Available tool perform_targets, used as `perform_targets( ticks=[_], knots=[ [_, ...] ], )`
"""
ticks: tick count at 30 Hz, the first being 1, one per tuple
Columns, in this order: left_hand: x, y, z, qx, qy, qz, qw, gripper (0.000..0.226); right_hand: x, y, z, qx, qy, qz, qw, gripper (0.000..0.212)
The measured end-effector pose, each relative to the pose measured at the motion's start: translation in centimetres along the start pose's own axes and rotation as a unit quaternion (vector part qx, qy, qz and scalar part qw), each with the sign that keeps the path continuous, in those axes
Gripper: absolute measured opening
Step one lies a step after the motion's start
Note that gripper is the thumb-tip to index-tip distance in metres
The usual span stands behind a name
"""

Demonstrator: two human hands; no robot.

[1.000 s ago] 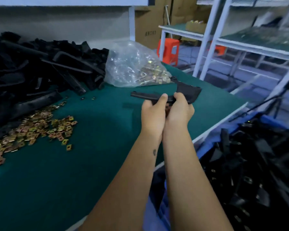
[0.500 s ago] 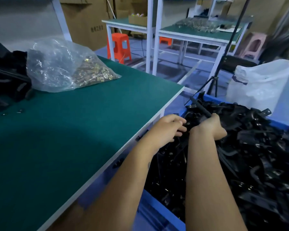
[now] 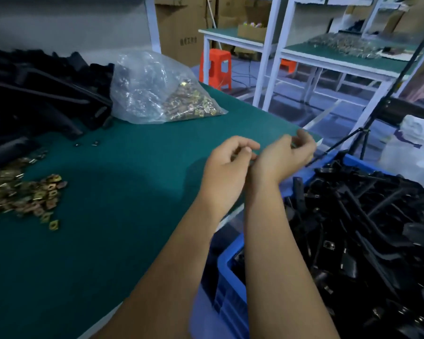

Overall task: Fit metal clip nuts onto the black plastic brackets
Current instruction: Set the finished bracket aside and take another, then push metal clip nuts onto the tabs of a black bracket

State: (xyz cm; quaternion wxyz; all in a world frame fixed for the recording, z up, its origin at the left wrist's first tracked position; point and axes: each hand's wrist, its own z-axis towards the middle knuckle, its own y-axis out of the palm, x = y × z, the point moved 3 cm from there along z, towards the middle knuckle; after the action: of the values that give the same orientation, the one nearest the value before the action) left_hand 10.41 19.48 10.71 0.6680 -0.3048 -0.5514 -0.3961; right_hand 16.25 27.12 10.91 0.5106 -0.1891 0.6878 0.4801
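While both my hands (image 3: 255, 160) hover loosely curled, holding nothing I can see, loose clip nuts (image 3: 27, 194) lie well left, nearer my left hand (image 3: 227, 162).

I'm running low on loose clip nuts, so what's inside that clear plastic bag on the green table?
The clear plastic bag holds brass-coloured metal clip nuts, heaped at its right end. Crinkled, glaring plastic hides the rest.

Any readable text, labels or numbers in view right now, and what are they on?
Cardboard box behind the bench: a short row of dark printed characters, too blurred to read.
Clip-nut bag, blue crate, green bench: no text visible.
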Motion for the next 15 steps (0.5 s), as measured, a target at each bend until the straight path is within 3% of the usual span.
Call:
perform_targets(
  ticks=[5,10,12,15],
  knots=[
    [0.8,-10.5,-0.3,0.199,0.078,0.06,0.975,0.033,1.4,7.6,-10.0,-0.239,-0.087,-0.048,0.966,0.025],
    [0.1,-21.4,-2.1,0.365,0.044,0.166,0.915,0.025,6.3,12.3,-20.4,-0.504,-0.048,-0.121,0.854,0.023],
    [-0.1,-25.2,-2.9,0.41,0.019,0.214,0.886,0.021,8.3,12.9,-23.6,-0.559,-0.047,-0.151,0.814,0.024],
    [-0.1,-29.9,-3.9,0.441,0.006,0.303,0.845,0.021,10.9,13.9,-26.0,-0.621,-0.124,-0.235,0.737,0.025]
  ],
)
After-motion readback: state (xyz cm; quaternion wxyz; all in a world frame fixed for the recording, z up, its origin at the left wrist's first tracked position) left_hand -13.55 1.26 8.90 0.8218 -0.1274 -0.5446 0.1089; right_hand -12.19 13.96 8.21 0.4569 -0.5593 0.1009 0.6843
